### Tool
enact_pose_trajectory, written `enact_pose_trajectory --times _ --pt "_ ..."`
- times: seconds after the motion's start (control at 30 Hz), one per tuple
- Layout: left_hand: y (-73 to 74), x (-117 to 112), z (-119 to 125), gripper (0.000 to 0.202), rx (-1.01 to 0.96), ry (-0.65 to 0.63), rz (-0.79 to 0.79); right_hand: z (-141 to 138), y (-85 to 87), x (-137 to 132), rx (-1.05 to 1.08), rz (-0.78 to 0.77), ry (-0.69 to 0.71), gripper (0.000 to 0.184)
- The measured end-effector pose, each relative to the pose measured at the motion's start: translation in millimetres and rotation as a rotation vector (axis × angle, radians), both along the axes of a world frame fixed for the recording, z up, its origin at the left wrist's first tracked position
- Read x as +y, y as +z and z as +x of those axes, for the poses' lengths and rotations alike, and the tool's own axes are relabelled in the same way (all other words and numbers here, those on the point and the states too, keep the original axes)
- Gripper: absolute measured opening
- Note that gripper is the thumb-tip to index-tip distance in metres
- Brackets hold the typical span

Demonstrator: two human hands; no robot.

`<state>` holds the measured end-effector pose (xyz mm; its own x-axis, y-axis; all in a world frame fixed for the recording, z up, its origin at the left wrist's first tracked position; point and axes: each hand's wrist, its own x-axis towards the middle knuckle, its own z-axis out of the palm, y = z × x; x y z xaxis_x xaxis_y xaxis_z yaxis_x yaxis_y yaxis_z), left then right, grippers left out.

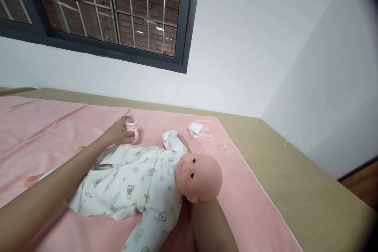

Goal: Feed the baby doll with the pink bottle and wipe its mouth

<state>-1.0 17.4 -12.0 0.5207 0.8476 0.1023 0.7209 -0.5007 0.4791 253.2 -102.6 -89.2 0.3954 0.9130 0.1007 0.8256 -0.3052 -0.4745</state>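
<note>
Our left hand grasps a pink, clear-topped plastic bottle beside a bald doll in white printed clothes on a smooth pink sheet. Our right hand is mostly hidden behind the doll's shoulder; we cannot tell its grip.

wht walls | dk-gray win frame | metal bars, brick bhnd | tan surf

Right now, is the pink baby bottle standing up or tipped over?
Standing up: the baby bottle has its clear teat pointing upward at the top, with the left hand holding its side.
</note>
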Motion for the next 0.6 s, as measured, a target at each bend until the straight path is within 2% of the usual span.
enact_pose_trajectory --times 0.07,0.13,0.2,0.27,0.33,0.4,0.47,0.53,0.6 --pt "-0.2 0 1 0.077 -0.007 0.189 0.081 -3 16.5 -9 -0.076 -0.016 0.031 0.040" --pt "-0.6 -3 2 0.076 -0.014 0.303 0.136 -8 41.0 -22 -0.215 -0.187 0.059 0.036" --pt "0.7 -10 3 0.072 -0.033 0.357 0.171 -13 69.2 -37 -0.395 -0.504 -0.003 0.029" --pt "5.4 -21 5 0.067 -0.078 0.369 0.228 -18 94.5 -49 -0.533 -0.827 -0.200 0.021" --pt "14.5 -34 9 0.063 -0.161 0.338 0.306 -22 111.3 -58 -0.661 -1.148 -0.312 0.023" --pt "28.1 -49 14 0.060 -0.291 0.251 0.344 -23 118.7 -61 -0.743 -1.419 -0.303 0.043" --pt "44.9 -65 21 0.057 -0.442 0.137 0.301 -22 119.5 -60 -0.739 -1.584 -0.235 0.059" --pt "62.8 -82 26 0.057 -0.599 0.110 0.247 -22 118.1 -58 -0.715 -1.655 -0.190 0.061" --pt "79.2 -98 29 0.068 -0.722 0.178 0.240 -22 117.2 -58 -0.724 -1.684 -0.178 0.058"
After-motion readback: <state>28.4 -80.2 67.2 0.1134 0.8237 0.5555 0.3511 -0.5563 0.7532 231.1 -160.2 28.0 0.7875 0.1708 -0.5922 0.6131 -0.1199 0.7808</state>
